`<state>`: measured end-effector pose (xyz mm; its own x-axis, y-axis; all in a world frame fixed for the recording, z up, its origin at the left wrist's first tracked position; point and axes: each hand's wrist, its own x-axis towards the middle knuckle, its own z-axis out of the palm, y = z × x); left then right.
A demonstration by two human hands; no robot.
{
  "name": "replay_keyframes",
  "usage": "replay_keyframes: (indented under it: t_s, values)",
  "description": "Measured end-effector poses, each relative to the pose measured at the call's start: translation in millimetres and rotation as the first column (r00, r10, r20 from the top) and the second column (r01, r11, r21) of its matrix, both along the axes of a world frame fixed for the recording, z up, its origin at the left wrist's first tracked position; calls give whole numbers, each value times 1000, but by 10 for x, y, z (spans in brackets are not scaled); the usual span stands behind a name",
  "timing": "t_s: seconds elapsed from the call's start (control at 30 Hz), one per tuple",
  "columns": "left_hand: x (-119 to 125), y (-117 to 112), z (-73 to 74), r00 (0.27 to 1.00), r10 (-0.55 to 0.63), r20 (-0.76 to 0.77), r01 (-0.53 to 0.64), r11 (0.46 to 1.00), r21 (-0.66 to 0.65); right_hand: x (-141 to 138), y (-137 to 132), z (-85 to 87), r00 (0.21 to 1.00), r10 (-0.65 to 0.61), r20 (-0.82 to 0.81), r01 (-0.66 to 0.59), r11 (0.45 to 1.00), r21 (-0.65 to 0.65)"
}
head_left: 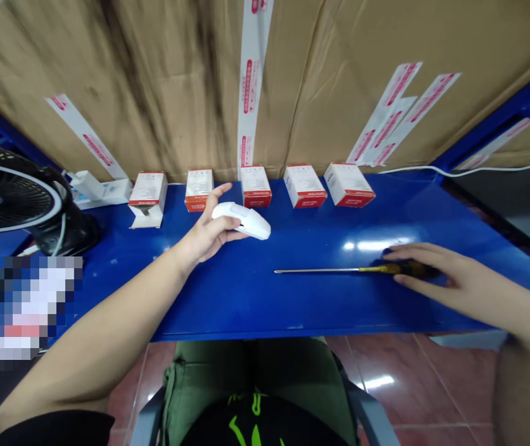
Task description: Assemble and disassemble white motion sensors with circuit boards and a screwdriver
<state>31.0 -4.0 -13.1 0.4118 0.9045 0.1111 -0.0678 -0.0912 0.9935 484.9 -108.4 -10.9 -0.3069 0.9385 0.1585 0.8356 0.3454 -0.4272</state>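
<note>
My left hand (206, 230) is wrapped around one end of a white plastic device (246, 221) that rests on the blue shelf (246, 291). A long screwdriver (339, 270) with a yellow and black handle lies flat on the shelf to the right. My right hand (425, 272) lies over its handle, fingers closing round it. Several small white and red boxes (255, 184) stand in a row behind both hands.
A black fan (8, 198) stands at the left end with cables beside it. Big taped cardboard cartons (292, 80) form a wall right behind the boxes. One box (147, 195) at the left has its flap open. Red floor tiles lie beyond the shelf's front edge.
</note>
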Motion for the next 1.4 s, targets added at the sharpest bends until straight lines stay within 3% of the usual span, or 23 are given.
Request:
replay_keyframes:
  t_s: [0.1, 0.23, 0.37, 0.47, 0.53, 0.6, 0.7, 0.8, 0.97, 1.1, 1.4]
  values:
    - [-75, -9, 45, 996, -77, -37, 78, 997, 16, -149, -40, -73, 999, 34, -11, -33, 995, 91]
    - [-238, -10, 150, 939, -205, -275, 241, 965, 103, -355, -11, -91, 995, 78, 56, -89, 969, 229]
    - [-423, 8, 292, 813, -82, -576, 277, 925, 259, -382, -3, -84, 992, 106, 71, -122, 949, 291]
    - [-506, -10, 354, 644, 16, -765, 322, 901, 290, -417, 19, -11, 997, 75, -2, -73, 978, 194]
    - [-488, -41, 343, 600, 60, -798, 331, 889, 316, -485, 98, 109, 998, 39, -53, -35, 996, 88]
    - [-416, -69, 288, 612, 98, -785, 350, 857, 379, -587, 250, 282, 996, 26, -85, -28, 999, -25]
    - [-306, -66, 165, 572, 114, -813, 440, 793, 421, -757, 580, 541, 990, 86, -113, -111, 965, -236]
    - [-314, -1, 73, 575, 95, -812, 488, 757, 434, -847, 895, 640, 978, 180, -103, -205, 912, -356]
    - [-473, 118, 75, 648, 55, -760, 486, 738, 468, -737, 1052, 432, 980, 129, -149, -177, 907, -383]
    - [-503, 130, 120, 644, 57, -763, 478, 749, 459, -645, 1001, 281, 983, 107, -151, -163, 886, -435]
    - [-416, 132, 95, 703, -14, -711, 497, 724, 478, -702, 993, 209, 972, 168, -163, -220, 893, -393]
